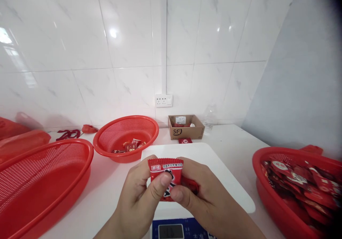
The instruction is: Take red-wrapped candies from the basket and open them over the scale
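Both hands meet over a white-topped scale (211, 160), holding up a small red snack packet (175, 177) with black and white print and a crimped top edge. My left hand (135, 192) is closed on the packet's left side, thumb pressed across its front. From the other side my right hand (208, 191) grips it, the thumb at its lower right edge. Another piece of red wrapper (191, 185) shows in the right palm; whether it is a separate packet I cannot tell. Below the wrists is the scale's blue panel with a display (171, 231), its reading illegible.
On the right stands a red basket (263, 153) heaped with red packets. A red basket (100, 148) behind holds several packets; a larger one (88, 160) is at left. A cardboard box (187, 134), a clear bottle (210, 118) and a flat red packet (185, 140) sit near the wall.
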### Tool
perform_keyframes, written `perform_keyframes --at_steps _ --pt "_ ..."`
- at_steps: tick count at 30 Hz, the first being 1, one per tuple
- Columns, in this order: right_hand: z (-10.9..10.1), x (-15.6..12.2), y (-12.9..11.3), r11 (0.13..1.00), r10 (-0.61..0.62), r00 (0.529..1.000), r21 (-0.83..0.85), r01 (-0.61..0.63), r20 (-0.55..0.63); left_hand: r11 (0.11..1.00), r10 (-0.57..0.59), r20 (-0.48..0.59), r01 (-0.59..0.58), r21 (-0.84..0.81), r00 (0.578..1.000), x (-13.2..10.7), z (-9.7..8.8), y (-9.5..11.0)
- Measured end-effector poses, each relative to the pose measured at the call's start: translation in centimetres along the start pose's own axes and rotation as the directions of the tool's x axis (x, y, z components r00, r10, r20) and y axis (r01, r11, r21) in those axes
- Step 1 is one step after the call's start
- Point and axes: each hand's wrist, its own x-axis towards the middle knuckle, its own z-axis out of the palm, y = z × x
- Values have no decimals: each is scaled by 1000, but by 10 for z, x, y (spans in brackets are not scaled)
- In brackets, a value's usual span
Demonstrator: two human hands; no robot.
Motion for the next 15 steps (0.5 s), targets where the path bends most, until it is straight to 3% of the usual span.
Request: perform_keyframes --at_steps 6,15 --pt "1 1 -3 999 -51 998 9 50 46 993 81 -32 -78 86 996 -3 2 -1" --pt "-4 -3 0 1000 6 1000 -15 -6 8 999 0 -9 0 40 1000 2 0 0"
